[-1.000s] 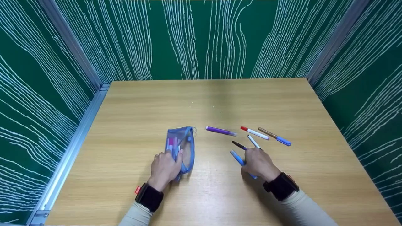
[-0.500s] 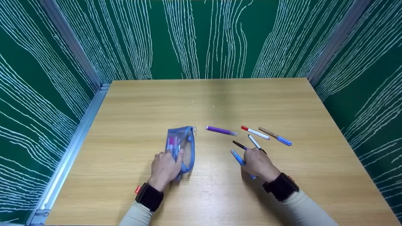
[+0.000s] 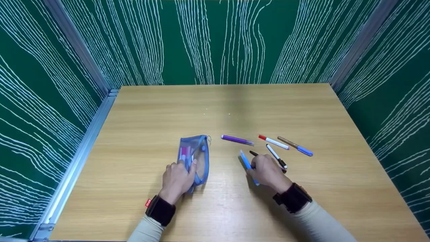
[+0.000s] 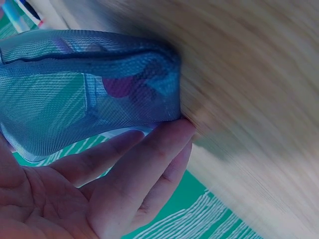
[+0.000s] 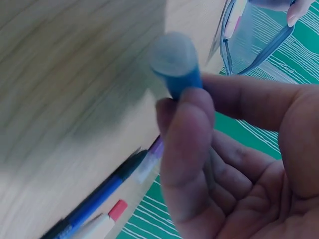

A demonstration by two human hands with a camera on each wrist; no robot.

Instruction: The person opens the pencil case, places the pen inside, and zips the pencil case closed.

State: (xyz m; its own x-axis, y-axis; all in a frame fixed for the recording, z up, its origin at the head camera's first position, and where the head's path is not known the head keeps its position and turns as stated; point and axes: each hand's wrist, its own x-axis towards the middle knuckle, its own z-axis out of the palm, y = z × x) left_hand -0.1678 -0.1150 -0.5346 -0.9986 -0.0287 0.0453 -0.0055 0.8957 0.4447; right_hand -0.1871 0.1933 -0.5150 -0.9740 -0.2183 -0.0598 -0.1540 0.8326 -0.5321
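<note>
A blue mesh pencil case [image 3: 203, 168] lies open along its zip on the left, several pens inside. My left hand [image 3: 177, 178] grips its near side, thumb on top; in the left wrist view the fingers [image 4: 154, 154] press under the mesh [image 4: 45, 99]. Between thumb and fingers, my right hand [image 3: 269, 172] pinches a light-blue marker [image 3: 245, 159], its rounded end [image 5: 174, 55] facing the right wrist camera. Partly hidden beneath the right hand is a dark pen [image 3: 253, 153]. Just right of that hand lies a white marker with a black cap [image 3: 276, 157].
Farther back on the wooden table [image 3: 168, 111] lie a purple marker [image 3: 236, 139], a red-and-white marker [image 3: 274, 142] and a brown-and-blue pen [image 3: 296, 146]. Green walls with white wavy lines and metal posts enclose the table's back and sides.
My right hand has shifted left with the light-blue marker, uncovering more of the black-capped white marker and the dark pen's other end. The left hand stays on the pencil case.
</note>
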